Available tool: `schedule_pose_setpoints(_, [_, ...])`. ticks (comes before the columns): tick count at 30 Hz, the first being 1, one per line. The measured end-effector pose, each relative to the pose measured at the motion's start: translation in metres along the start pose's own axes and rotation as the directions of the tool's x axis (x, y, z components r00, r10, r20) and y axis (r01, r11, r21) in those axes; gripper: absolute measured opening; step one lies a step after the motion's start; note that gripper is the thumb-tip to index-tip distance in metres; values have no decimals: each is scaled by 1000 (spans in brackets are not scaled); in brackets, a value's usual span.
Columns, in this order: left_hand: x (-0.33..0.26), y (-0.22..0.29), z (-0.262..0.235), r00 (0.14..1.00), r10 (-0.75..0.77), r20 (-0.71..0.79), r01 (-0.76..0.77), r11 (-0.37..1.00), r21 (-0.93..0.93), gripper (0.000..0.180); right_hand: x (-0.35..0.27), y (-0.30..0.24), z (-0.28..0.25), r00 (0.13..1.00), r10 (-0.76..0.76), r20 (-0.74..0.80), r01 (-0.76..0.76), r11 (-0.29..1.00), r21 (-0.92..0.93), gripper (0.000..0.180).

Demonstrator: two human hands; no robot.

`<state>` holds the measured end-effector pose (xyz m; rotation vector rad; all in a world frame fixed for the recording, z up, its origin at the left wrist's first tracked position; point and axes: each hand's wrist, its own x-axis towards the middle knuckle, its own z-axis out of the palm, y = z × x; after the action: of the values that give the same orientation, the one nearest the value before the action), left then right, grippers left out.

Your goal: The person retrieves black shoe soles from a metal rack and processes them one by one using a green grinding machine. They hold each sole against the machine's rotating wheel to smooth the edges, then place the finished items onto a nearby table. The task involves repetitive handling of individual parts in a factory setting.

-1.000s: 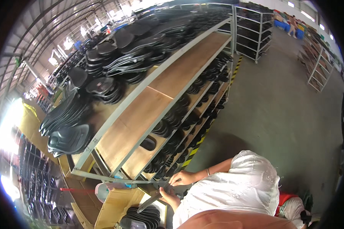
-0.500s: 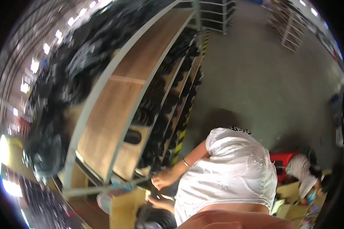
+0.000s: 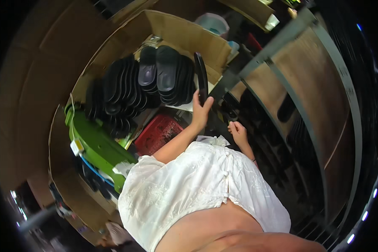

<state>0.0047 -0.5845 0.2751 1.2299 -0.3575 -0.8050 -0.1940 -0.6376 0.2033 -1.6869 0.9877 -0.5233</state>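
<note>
The left hand (image 3: 202, 111) grips a sole (image 3: 201, 73) near its lower end, thumb to one side and fingers to the other. The sole is black, long and slim, seen nearly edge-on, with a rounded top, a slight bend along its length and a faint sheen. It stands almost upright above the hand, just right of the stacks (image 3: 168, 73) of like soles in the box (image 3: 185, 35).

The right hand (image 3: 238, 132) is apart from it, beside the rack (image 3: 296, 88), fingers curled in; whether they pinch anything I cannot tell. Below the stacks lies a red basket (image 3: 159, 133), and left of that a green casing (image 3: 98, 145) with a pale cable (image 3: 73, 117). A white shirt (image 3: 197, 172) fills the lower middle.

A second ago the two hands were close together at the sole, which slanted low over the box; now it points up in the left hand alone. The view has swung round too: the rack and open floor filled it then, whereas now the box takes the upper left and the rack sits at right.
</note>
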Motion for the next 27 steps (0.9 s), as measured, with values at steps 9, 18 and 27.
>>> schedule_pose_setpoints(9, [15, 64, -107, 749, 439, -496, -84, 805, 587, 84, 133, -43, 44, 826, -29, 563, -32, 995, 98, 27])
schedule_pose_setpoints(18, [116, 176, -233, 713, 238, -659, 631, 191, 752, 101, 240, -103, 173, 916, -43, 398, 55, 998, -19, 80])
schedule_pose_setpoints(27, [175, 168, -287, 798, -77, -598, 600, -4, 800, 96, 275, -127, 193, 952, 193, 239, -150, 971, -188, 75])
